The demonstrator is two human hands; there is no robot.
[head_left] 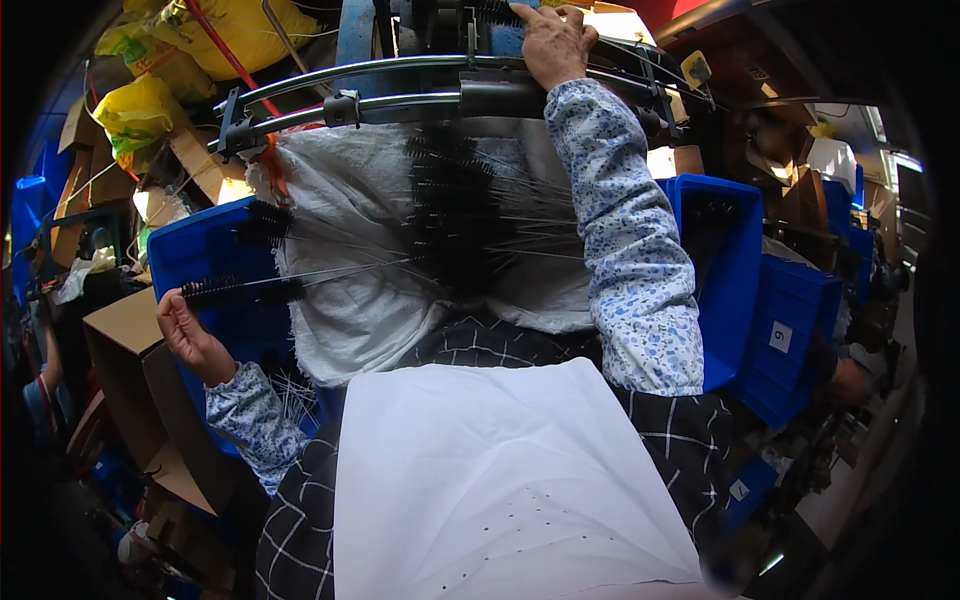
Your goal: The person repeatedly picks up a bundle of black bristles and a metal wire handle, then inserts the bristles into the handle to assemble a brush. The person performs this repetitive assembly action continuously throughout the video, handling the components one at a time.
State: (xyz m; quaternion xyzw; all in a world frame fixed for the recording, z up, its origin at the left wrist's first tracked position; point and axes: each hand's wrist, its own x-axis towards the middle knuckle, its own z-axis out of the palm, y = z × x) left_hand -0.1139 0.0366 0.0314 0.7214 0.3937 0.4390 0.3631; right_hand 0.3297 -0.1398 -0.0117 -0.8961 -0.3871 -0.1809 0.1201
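At the left, my left hand (190, 338) is closed, its fingertips pinching the end of a wire-stemmed brush (215, 287) with black bristles. The thin stem of that brush reaches right toward a pile of similar black brushes (455, 215) lying on a white woven cloth (345, 200) over my lap. My right hand (557, 45) reaches up to the machine (505, 42) at the top, fingers curled by its blue part. Black bristles show beside those fingertips; what the fingers grip is hidden.
Two metal rails (400, 103) cross in front of the machine. A blue bin (195, 245) with brushes and wire stems stands left, another blue bin (720, 270) right. An open cardboard box (125, 330) and yellow bags (140, 110) lie farther left. A white sheet (500, 470) covers my front.
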